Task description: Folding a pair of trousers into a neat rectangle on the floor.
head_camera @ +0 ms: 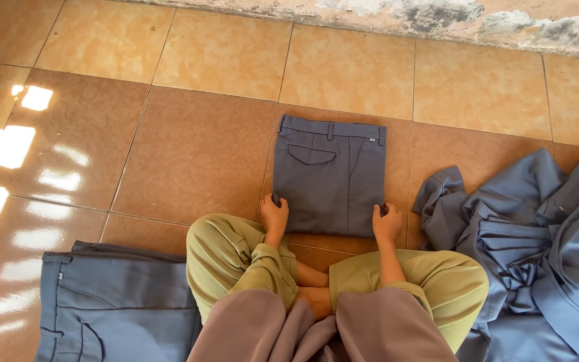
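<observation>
Both hands, the left hand and right hand, grip the near corners of folded grey trousers on the floor; one folded pair lies left, an unfolded heap remains right.

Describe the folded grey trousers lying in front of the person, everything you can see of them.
The folded grey trousers lie flat on the brown tiled floor, folded into a neat rectangle with the waistband at the far edge. Belt loops, a curved back pocket flap and a centre seam show. The cloth looks like smooth woven uniform fabric. The left hand presses the near left corner and the right hand the near right corner.
</observation>
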